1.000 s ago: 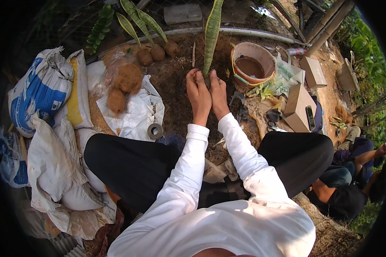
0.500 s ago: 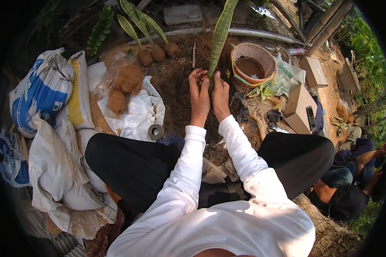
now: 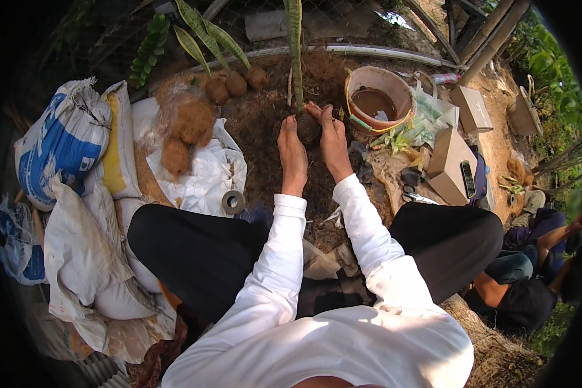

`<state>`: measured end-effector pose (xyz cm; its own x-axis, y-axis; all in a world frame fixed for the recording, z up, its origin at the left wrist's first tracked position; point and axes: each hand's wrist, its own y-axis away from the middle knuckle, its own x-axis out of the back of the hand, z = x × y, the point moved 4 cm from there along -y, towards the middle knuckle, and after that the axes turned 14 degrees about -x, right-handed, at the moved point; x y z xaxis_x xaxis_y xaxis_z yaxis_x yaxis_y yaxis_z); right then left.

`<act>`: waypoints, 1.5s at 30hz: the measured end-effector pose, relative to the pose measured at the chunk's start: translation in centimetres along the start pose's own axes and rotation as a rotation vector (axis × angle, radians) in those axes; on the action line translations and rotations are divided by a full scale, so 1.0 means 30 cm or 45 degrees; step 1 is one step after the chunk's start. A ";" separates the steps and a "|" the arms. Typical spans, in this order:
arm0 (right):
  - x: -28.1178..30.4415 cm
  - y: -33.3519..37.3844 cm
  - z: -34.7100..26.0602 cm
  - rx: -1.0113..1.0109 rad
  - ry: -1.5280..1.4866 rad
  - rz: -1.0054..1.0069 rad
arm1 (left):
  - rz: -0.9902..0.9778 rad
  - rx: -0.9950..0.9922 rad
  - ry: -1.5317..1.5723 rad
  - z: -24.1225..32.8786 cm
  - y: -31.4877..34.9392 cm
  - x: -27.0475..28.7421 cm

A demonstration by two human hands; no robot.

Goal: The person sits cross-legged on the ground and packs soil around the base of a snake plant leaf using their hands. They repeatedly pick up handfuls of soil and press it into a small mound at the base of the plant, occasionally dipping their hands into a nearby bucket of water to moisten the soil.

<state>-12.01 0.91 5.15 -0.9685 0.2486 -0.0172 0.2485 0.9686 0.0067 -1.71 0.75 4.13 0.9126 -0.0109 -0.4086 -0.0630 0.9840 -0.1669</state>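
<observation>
A tall, upright snake plant leaf (image 3: 294, 55) rises from a dark round ball of soil (image 3: 309, 131) in front of me. My left hand (image 3: 292, 157) presses against the ball's left side. From the other side my right hand (image 3: 334, 145) cups it, fingers curled round the far edge. Both palms face each other, and the ball shows between them. Loose dark soil (image 3: 260, 142) lies on the ground around my hands. Just right of my right hand stands a bucket (image 3: 398, 90) with brown muddy water in it.
Three brown fibre balls with snake plant leaves (image 3: 237, 84) sit at the far left. Nearer are coconut fibre clumps (image 3: 193, 123), a roll of tape (image 3: 233, 202) and stuffed sacks (image 3: 64, 139). Cardboard boxes (image 3: 451, 165), a phone (image 3: 467, 179) and scissors (image 3: 420, 198) lie right. Another person (image 3: 517, 278) sits far right.
The leaf has shifted left and stands straighter. My hands have spread apart around its base, the left one moving left and nearer, and the dark soil ball has come into view.
</observation>
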 end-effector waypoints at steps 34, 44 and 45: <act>-0.035 0.023 0.015 -0.289 -1.057 0.006 | -0.022 -0.401 -0.471 0.044 -0.017 -0.019; -0.023 0.018 -0.006 -0.283 -1.070 -0.209 | 0.044 -0.185 -0.297 -0.004 0.006 -0.022; -0.029 0.007 0.019 -0.327 -1.100 -0.167 | 0.015 -0.296 -0.500 -0.001 0.001 -0.020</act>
<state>-11.11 0.91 4.58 -0.6122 0.1516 -0.7760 0.0252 0.9847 0.1725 -2.27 0.77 4.35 0.9925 0.1124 -0.0482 -0.1223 0.9169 -0.3799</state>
